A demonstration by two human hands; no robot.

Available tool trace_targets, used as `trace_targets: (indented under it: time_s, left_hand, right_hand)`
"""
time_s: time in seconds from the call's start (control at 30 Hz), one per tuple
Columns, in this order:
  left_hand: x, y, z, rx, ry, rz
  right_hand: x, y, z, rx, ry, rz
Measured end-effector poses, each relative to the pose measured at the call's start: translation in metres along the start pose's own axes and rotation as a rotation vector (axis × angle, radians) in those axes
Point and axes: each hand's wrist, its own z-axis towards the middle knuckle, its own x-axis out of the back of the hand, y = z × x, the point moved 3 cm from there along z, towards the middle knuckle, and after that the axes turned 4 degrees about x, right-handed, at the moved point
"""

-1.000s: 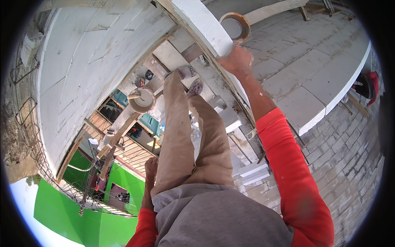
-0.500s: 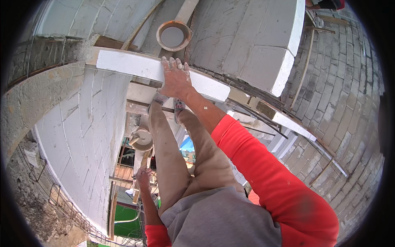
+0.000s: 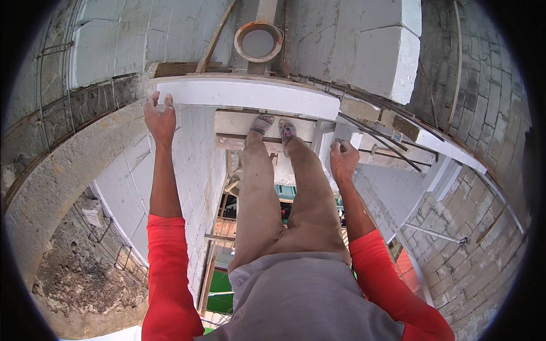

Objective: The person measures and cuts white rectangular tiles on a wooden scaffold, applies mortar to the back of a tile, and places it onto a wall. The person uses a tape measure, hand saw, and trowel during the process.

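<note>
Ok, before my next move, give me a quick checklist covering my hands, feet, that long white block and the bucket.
1. Left hand near the white block's left end: ok.
2. Left fingertips firmly touching it: cannot tell.
3. Right hand clear of the block: ok, it is apart, beyond the right end.
4. Right hand empty: cannot tell, fingers curled.
5. Both shoes on the pale board: ok.
6. Bucket upright: ok.
</note>
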Motion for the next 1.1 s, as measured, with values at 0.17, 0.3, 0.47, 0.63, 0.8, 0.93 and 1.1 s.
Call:
trace_targets:
  time_s: [0.17, 0.3, 0.47, 0.63, 0.8, 0.93, 1.1]
  left_hand:
    - [-0.018, -0.043, 0.079, -0.067, -0.150, 0.254]
    - [-0.033, -0.080, 0.095, 0.084, -0.359, 0.341]
    - [-0.041, -0.090, 0.097, 0.129, -0.416, 0.443]
    - [-0.038, -0.090, 0.094, 0.194, -0.472, 0.539]
    - [-0.038, -0.086, 0.088, 0.174, -0.476, 0.519]
    - [-0.035, -0.091, 0.091, 0.149, -0.441, 0.555]
    - [-0.047, -0.073, 0.095, 0.116, -0.487, 0.505]
  right_hand:
    - [0.012, -0.052, 0.029, 0.279, -0.109, -0.422]
    - [-0.012, -0.065, 0.055, 0.501, -0.067, -0.592]
    - [-0.028, -0.072, 0.074, 0.341, -0.236, -0.738]
    - [-0.029, -0.073, 0.078, 0.294, -0.287, -0.737]
    - [-0.031, -0.068, 0.079, 0.309, -0.271, -0.745]
    - [-0.035, -0.073, 0.075, 0.322, -0.259, -0.722]
    - [-0.033, -0.055, 0.078, 0.323, -0.209, -0.699]
